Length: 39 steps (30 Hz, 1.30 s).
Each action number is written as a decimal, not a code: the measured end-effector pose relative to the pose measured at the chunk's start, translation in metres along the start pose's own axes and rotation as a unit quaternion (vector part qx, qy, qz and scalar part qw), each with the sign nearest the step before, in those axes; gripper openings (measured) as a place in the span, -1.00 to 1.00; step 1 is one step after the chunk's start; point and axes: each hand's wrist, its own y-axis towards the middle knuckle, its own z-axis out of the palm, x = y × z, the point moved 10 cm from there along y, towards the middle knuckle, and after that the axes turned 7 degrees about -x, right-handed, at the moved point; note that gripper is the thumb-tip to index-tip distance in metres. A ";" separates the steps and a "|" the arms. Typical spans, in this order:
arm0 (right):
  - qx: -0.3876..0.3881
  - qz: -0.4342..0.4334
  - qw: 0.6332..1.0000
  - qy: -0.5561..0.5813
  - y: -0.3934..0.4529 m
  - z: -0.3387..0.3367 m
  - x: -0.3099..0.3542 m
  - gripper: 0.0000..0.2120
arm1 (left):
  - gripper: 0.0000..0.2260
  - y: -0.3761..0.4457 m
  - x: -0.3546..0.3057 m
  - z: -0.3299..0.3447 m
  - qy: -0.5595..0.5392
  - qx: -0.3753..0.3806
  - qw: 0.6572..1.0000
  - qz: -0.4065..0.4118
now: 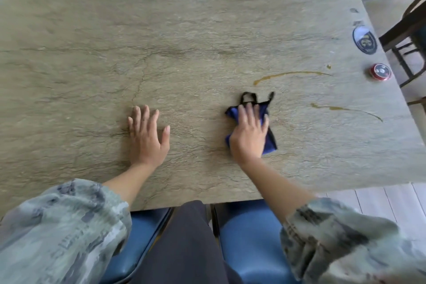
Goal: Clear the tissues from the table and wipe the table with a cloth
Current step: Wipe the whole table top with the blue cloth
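A blue cloth with black trim and a black loop point(269, 143) lies on the stone-patterned table point(184, 41), right of centre near the front. My right hand point(250, 134) presses flat on top of it, fingers spread, covering most of it. My left hand point(147, 134) rests palm down on the bare table to the left, fingers apart, holding nothing. Two thin brown liquid streaks mark the table: one point(290, 75) beyond the cloth, another point(345, 109) to its right. No tissues are visible.
A round red and white disc point(380, 72) and an oval dark badge point(365, 40) sit by the table's right edge. A dark wooden chair point(408, 37) stands beyond that edge. Blue chair seats point(249, 237) are below the front edge.
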 end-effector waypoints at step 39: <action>0.114 -0.262 0.958 0.041 -0.149 0.040 0.138 -0.39 | -0.31 -0.001 0.008 0.004 -0.065 0.101 0.993 -0.001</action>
